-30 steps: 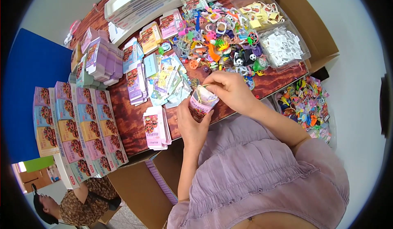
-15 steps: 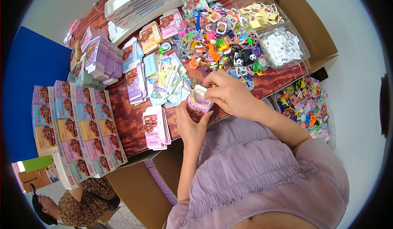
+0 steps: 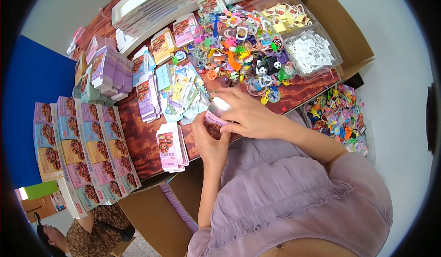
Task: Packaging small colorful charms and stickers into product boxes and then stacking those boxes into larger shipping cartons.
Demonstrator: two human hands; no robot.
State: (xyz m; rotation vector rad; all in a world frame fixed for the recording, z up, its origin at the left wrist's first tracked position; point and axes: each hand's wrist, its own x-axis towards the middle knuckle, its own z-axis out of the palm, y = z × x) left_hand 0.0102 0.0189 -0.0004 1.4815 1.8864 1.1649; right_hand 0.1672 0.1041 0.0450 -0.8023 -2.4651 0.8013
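First, at the far left, a flat blue panel (image 3: 39, 87) rises beside white cardboard display trays (image 3: 87, 153) packed with rows of small pink, blue, yellow and green printed boxes. Below them, partly in view, is a person in a brown patterned top (image 3: 98, 231) and a dark cap. Next comes a heap of purple flattened cartons (image 3: 108, 73), lying on a glossy red-brown bench (image 3: 130, 123) with a wood-like pattern. Long, shallow white cardboard trays (image 3: 156, 11) are stacked along the far side, and a pile of pink flattened cartons (image 3: 171, 147) lies at the near edge. Loose pastel paper cards (image 3: 183, 94) spread just beyond.

The left hand (image 3: 211, 144) has its grip closed around the lower part of a small pink printed cardboard box (image 3: 213, 118), held tilted near the bench's front edge, its white top flap raised. The right hand (image 3: 252, 117) grasps the same box from the right, thumb against its side and fingers near the flap.

Behind that hand lies a mound of multicoloured plastic trinkets (image 3: 236, 50). Farther right, two clear plastic tubs hold pale yellow cutout pieces (image 3: 287, 15) and small white square packets (image 3: 310, 52). An open brown cardboard carton (image 3: 340, 27) stands beside them; below, more bright trinkets (image 3: 337, 121) fill a clear bag.
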